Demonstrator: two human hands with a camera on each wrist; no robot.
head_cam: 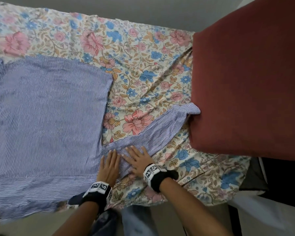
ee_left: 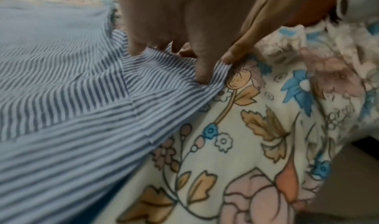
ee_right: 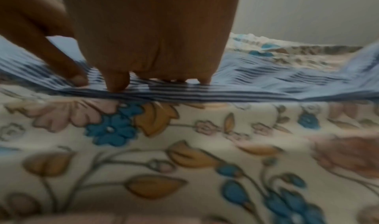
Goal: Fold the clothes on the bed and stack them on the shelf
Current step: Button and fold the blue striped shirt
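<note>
A blue-and-white striped cotton shirt [head_cam: 48,120] lies spread across the floral bedsheet [head_cam: 143,68], filling the head view from 9 to 6 o'clock. Both the left hand [head_cam: 108,166] and right hand [head_cam: 138,158] press flat, fingers straight, on its sleeve at 6 o'clock, gripping nothing; the cuff touches a rust-red cushion [head_cam: 249,82] at 3 o'clock

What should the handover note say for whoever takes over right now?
Left hand: flat, fingers straight, pressing the striped shirt where the sleeve joins the body.
Right hand: flat beside it, pressing the base of the sleeve.
Shirt lies spread on the floral bedsheet; the sleeve runs out toward the red cushion, its cuff touching it.
Done: shirt laid out, being smoothed.
Left: fold the sleeve in, fold the body, carry it to the shelf, which is not in view.
</note>
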